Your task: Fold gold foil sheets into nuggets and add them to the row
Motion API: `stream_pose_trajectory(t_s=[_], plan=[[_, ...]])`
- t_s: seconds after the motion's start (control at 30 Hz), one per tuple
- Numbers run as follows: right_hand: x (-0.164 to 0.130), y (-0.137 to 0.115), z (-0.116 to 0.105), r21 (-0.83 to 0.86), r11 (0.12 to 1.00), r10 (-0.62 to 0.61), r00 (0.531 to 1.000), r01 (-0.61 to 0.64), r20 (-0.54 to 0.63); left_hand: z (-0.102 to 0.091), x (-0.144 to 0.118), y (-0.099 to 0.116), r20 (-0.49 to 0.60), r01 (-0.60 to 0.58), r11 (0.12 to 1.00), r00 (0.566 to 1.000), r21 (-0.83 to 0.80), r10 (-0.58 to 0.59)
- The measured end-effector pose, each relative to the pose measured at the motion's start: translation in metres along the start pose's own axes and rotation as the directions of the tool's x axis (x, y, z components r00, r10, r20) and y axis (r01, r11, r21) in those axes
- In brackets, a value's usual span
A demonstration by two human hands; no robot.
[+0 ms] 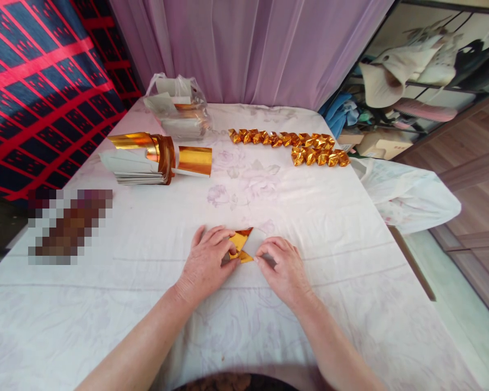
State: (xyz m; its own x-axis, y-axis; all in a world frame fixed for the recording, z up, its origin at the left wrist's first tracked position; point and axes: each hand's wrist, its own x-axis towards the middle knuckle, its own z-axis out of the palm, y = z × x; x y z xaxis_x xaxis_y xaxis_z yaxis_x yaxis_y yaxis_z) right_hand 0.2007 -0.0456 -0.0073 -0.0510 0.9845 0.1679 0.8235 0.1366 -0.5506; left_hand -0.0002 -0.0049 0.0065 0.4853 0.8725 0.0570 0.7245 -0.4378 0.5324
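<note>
Across the whole lower view lay a table [350, 304] under a pale, faintly flowered cloth, backed by a lilac curtain [248, 49] and, at far left, a red-and-blue patterned fabric [36, 87]. At the table's right edge a white plastic bag [411, 195] hung partly over the side. Toward the far left of the tabletop sat a stack of gold foil sheets [146, 160], white side down in part, the top sheets curled; just behind it stood a clear plastic bag [177, 106] holding more sheets. At far centre-right, two rows of small folded gold pieces [297, 144] lay touching one another. Near centre, close to the front edge, the left hand [207, 263] pressed flat on the cloth, fingers bent over the left part of a gold foil piece [242, 244], partly folded into a triangular point. The right hand [281, 266] pinched the white lower right corner of the same piece between thumb and fingertips. Both hands gripped narrowly, holding the foil against the table.
</note>
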Motion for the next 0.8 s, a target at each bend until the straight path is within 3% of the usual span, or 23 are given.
stream_pose_trajectory(t_s=[0.4,0.7,0.8], plan=[[0.002,-0.016,0.01,-0.089,0.996,0.009,0.999,-0.013,-0.051,-0.001,0.001,0.002,-0.013,-0.01,1.0,1.0,0.025,0.011],[0.003,-0.007,0.006,0.014,1.0,-0.005,1.0,0.005,-0.004,-0.004,0.001,-0.001,0.036,-0.004,1.0,0.999,-0.017,0.005],[0.003,0.001,0.003,0.096,0.993,-0.058,0.997,0.063,-0.055,-0.005,0.0,-0.004,0.032,-0.025,0.999,0.999,-0.019,0.026]])
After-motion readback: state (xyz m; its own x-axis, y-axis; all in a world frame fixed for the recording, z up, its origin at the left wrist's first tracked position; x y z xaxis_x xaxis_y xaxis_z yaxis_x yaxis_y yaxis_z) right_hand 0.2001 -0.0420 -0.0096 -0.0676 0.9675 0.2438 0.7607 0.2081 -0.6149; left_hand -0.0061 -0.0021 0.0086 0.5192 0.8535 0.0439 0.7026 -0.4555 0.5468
